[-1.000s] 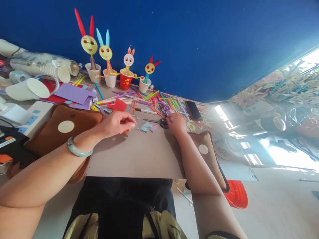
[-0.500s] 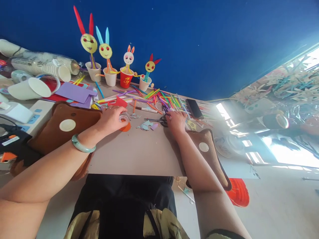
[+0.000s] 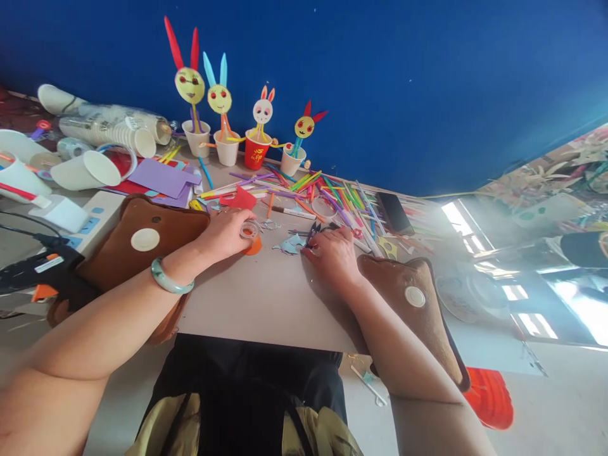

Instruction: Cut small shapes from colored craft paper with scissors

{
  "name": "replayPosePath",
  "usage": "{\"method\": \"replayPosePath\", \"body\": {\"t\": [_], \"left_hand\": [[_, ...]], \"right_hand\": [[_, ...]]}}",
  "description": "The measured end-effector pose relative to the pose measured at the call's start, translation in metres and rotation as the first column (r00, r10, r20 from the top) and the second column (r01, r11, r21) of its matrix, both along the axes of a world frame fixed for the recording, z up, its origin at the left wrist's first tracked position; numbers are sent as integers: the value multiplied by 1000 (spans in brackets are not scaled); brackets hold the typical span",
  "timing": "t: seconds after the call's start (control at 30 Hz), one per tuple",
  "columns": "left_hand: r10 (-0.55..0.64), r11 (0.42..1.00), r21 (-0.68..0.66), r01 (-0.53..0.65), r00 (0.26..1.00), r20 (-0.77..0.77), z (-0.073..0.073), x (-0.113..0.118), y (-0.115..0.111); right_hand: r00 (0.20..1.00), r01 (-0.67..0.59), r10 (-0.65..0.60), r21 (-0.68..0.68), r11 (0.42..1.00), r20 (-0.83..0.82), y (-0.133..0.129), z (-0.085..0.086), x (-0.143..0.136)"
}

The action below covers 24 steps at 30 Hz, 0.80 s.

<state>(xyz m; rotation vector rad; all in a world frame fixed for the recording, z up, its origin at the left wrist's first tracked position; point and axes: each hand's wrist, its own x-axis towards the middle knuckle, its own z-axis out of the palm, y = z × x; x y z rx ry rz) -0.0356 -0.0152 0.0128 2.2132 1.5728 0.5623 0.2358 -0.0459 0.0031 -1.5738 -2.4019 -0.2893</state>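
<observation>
My left hand (image 3: 228,233) is closed on a small clear ring (image 3: 249,230), which looks like a tape roll. Beneath it an orange paper disc (image 3: 253,246) lies on the table. My right hand (image 3: 334,255) rests at the pale blue paper scraps (image 3: 292,244), fingers bent down and pressed together; what they hold, if anything, is hidden. Black scissors (image 3: 313,232) lie just beyond its fingers, partly covered. A red paper piece (image 3: 241,199) is behind my left hand.
Brown cushions (image 3: 142,237) lie under or beside both forearms. Coloured sticks (image 3: 332,196) spread along the back, before four rabbit-faced figures in cups (image 3: 227,149). A phone (image 3: 395,213) is right of the sticks; a glue gun (image 3: 45,269) sits far left.
The view has shifted, so things appear farther right. My right hand has moved left and nearer, from the scissors' handles toward the blue scraps. My left hand still holds the clear ring.
</observation>
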Motion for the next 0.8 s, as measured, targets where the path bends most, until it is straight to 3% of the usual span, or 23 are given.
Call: {"method": "replayPosePath", "body": {"t": [0.07, 0.17, 0.27, 0.4, 0.5, 0.6, 0.67, 0.73, 0.8], "left_hand": [[0, 1000, -5, 0, 999, 53, 1, 0, 0], [29, 999, 8, -32, 966, 257, 4, -1, 2], [108, 990, 26, -139, 864, 492, 10, -4, 5], [153, 984, -20, -180, 772, 617, 18, -7, 8], [65, 998, -28, -60, 785, 616, 23, -7, 5], [-138, 986, -11, 167, 847, 514, 22, -4, -1], [-323, 936, -9, 352, 870, 372, 17, -1, -7], [-512, 848, -41, 529, 837, 193, 10, 4, -12], [-605, 791, -54, 609, 793, 69, 6, 7, -16]], "right_hand": [[1000, -3, 3, -17, 1000, -13, 2, -2, 2], [999, -9, 9, 9, 1000, -46, 3, -4, 4], [993, -57, 64, 72, 996, -97, 3, -4, 3], [972, -190, 206, 137, 972, -115, 3, -4, -1], [946, -293, 312, 179, 939, -87, 2, -5, -6], [915, -377, 398, 203, 904, -73, 1, -6, -11], [899, -410, 431, 202, 890, -75, 0, -5, -13], [892, -424, 445, 189, 886, -82, -1, -4, -15], [891, -426, 445, 172, 888, -89, -2, -4, -15]]}}
